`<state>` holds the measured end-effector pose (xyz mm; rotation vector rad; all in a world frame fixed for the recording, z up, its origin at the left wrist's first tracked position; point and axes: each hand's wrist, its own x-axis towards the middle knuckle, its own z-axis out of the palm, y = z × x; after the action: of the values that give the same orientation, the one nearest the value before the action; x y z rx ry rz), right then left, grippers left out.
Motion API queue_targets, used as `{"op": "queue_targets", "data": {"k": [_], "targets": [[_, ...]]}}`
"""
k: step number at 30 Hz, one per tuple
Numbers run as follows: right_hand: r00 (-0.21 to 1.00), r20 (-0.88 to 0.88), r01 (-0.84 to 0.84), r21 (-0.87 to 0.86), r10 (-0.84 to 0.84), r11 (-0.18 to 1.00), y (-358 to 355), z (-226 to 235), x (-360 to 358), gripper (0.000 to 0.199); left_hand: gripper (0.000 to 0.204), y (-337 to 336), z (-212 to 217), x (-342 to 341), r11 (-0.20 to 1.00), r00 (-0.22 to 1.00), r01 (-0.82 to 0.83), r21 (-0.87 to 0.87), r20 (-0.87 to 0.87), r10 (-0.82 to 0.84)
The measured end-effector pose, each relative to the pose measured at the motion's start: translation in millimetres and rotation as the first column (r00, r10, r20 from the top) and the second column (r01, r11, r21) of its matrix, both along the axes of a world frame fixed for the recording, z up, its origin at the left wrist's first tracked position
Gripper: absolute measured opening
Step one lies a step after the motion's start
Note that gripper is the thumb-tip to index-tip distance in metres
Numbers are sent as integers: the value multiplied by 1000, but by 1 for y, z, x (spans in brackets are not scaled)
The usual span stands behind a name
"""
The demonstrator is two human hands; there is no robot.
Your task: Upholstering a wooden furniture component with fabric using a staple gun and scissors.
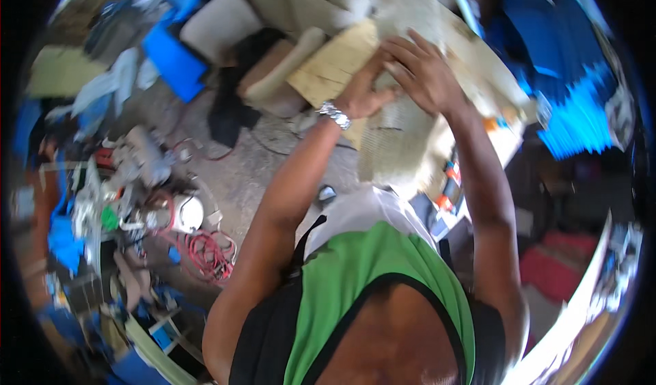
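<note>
Two bare hands of mine are hovering close together over a pale, mesh-textured sheet [391, 146], the left hand [362, 92] on its left side, the right hand [433, 79] just beside it and partly overlapping its fingertips; my left thumb is standing apart from its fingers, my right fingers are spreading slightly, and whether either hand is pinching anything thin between them I cannot tell; the sheet is lying beneath and in front of me, its near end reaching close to my waist, its far end running on beyond my fingertips; a yellowish board [333, 62] is sticking out on the left, its slanting edge overhanging the grey floor [247, 170]; that floor is giving my left elbow some room, with a gap showing between my forearm and a red coiled hose [208, 255]; a metal wristwatch [335, 115] is sitting around my left wrist, near the board's lower edge; on the right my forearm is passing close to an orange-and-black object [449, 183], so the gap there is looking narrow; farther right, blue sheeting [581, 118] is spreading well apart from my hand; beyond the board, a pale padded cushion [222, 26] is bounding the far left
</note>
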<state>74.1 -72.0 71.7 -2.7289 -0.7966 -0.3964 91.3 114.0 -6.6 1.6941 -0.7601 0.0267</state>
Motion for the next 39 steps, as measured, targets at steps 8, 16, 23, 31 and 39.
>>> {"op": "queue_targets", "data": {"k": [8,16,23,31,39], "targets": [[956,69,293,-220,-285,930,58,-39,28,44,53,43,-51,-61,866,877,-251,-432,-480,15],[910,13,410,-187,-415,892,53,-33,25,41,9,9,-36,-150,818,807,-553,-155,146,573],[916,15,398,-149,-400,905,13,-36,4,41,14,-55,-54,-195,740,638,-662,-117,431,638],[995,-79,39,-285,-64,958,8,-12,-4,47,17,-65,-49,-168,515,523,-852,-94,-147,839],[963,-201,23,-605,-181,796,31,-34,54,34,24,-79,-19,-121,364,374,-892,268,-12,927]]}}
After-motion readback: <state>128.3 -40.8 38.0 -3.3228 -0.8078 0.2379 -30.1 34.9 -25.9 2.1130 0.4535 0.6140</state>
